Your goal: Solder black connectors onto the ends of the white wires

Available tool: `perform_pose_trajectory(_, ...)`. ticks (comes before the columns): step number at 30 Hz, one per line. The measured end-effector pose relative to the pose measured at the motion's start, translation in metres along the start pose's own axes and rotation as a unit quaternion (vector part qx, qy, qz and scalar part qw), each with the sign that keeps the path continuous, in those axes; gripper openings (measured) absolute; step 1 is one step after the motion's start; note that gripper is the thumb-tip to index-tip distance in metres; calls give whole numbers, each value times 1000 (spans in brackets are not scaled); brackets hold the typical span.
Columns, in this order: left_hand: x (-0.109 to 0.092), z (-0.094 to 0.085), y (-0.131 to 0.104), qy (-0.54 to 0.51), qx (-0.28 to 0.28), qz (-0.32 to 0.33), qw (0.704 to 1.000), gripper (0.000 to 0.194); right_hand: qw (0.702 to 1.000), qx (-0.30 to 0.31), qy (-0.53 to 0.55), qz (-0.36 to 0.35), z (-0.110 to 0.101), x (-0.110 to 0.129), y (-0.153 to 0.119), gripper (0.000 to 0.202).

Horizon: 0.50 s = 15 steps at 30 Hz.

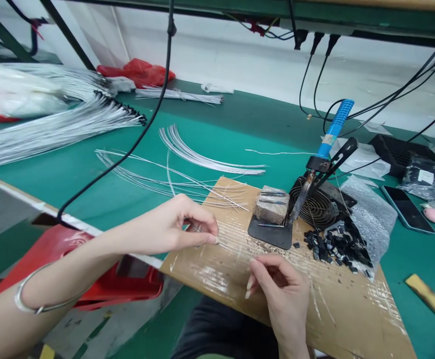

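My left hand [182,227] is closed in a pinch on a thin white wire [234,248] above the cardboard sheet [217,274]. The wire stretches across to my right hand [282,286], whose thumb and forefinger are pinched together at its other end. Just behind my left hand, loose white wires [187,182] lie partly on the cardboard. A soldering iron [337,127] with a blue handle leans in its stand [316,199], tip pointing down. Beside the tip, a grey block [272,204] sits on a black plate [269,233]. Small black pieces [329,247] are heaped to the right.
A curved bundle of wires [213,158] lies on the green table, with large wire bundles [64,127] at left. A black cable [127,152] hangs across the left side. Bubble wrap [370,204], a phone [407,209] and a yellow sponge [429,296] are at right.
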<state>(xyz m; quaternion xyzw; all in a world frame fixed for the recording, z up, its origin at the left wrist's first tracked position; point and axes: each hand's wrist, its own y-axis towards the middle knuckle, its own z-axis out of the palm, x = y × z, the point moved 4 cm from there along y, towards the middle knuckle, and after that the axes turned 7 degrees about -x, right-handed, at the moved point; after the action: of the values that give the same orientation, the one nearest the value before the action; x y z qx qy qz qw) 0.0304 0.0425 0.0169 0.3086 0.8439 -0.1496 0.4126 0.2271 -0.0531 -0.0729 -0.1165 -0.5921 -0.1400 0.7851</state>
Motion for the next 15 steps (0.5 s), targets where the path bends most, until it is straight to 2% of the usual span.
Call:
perform_pose_trajectory(4, 3, 2, -2, -5, 21, -14, 1000, 24, 998, 42, 1, 38, -5, -5, 1, 17)
perform_pose_trajectory(6, 2, 2, -3, -5, 28, -17, 999, 25, 998, 45, -26, 26, -7, -2, 0, 19)
perform_pose_trajectory(12, -1, 8, -4, 8, 23, -4, 1000, 28, 988, 6, -102, -114, -6, 17, -6, 15)
perform_pose_trajectory(15, 17, -4, 3, 106, -59, 20, 992, 44, 980, -13, -106, -169, -11, 23, -9, 14)
